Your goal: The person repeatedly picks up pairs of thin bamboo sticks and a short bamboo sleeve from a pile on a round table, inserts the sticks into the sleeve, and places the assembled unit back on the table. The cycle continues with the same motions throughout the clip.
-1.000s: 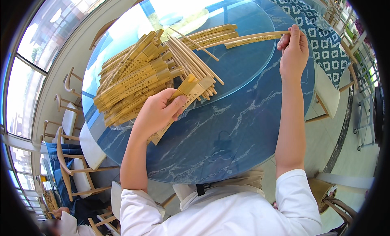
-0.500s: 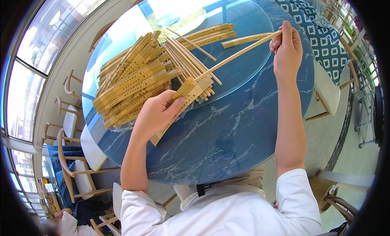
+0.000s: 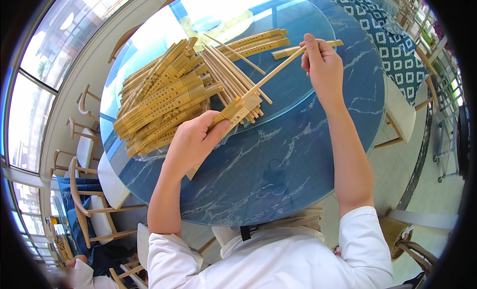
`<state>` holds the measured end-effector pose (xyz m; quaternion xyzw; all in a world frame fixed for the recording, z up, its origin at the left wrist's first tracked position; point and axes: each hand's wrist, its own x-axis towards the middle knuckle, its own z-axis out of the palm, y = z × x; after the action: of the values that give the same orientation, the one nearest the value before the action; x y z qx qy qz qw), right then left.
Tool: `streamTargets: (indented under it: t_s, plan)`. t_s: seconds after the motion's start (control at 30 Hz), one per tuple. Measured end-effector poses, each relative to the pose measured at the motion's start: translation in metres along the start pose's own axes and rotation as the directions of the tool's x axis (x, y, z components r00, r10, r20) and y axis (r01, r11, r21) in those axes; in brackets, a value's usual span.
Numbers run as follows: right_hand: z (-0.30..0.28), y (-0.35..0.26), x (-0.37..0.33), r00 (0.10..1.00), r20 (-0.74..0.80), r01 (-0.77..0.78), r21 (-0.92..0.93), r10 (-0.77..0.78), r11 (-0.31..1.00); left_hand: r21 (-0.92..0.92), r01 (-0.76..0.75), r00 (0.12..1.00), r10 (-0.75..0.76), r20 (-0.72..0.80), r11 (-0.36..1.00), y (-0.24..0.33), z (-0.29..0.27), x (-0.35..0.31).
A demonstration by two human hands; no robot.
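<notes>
My left hand (image 3: 196, 142) pinches a tan printed paper chopstick sleeve (image 3: 240, 109), its lower end showing below the palm. From my right hand (image 3: 324, 65), closed around its far end, a pair of wooden chopsticks (image 3: 278, 70) slants down to the sleeve. The near tips are inside the sleeve's mouth; how deep is hidden. Beyond the sleeve lie several loose chopsticks (image 3: 226, 73). To the left is a large heap of printed paper sleeves (image 3: 161, 102). Behind my right hand rests a single sleeve (image 3: 288, 52), and several more sleeves (image 3: 261, 43) lie farther back.
Everything lies on a round blue marble-patterned table (image 3: 278, 174) with a glass turntable (image 3: 318, 20). A patterned cloth (image 3: 392, 50) hangs at the right. Wooden chairs (image 3: 102, 217) stand at the left, and another person's sleeve (image 3: 87, 276) shows at the lower left.
My right hand has moved left and slightly down toward my left hand, pushing the chopsticks farther into the sleeve. My left hand stays nearly in place.
</notes>
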<state>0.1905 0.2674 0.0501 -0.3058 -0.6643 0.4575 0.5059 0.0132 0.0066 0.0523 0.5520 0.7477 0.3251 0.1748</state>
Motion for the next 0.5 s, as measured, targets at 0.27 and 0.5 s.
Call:
streamTargets:
  t_s: [0.27, 0.5]
  plan:
    - [0.026, -0.013, -0.035, 0.957, 0.278, 0.143, -0.192, -0.086, 0.971, 0.01, 0.013, 0.999, -0.013, -0.033, 1.0, -0.006, 0.001, 0.001]
    - [0.034, -0.013, -0.048, 0.891, 0.425, 0.23, -0.114, -0.161, 0.967, -0.03, 0.084, 0.995, -0.085, -0.043, 0.996, 0.001, 0.0, 0.002]
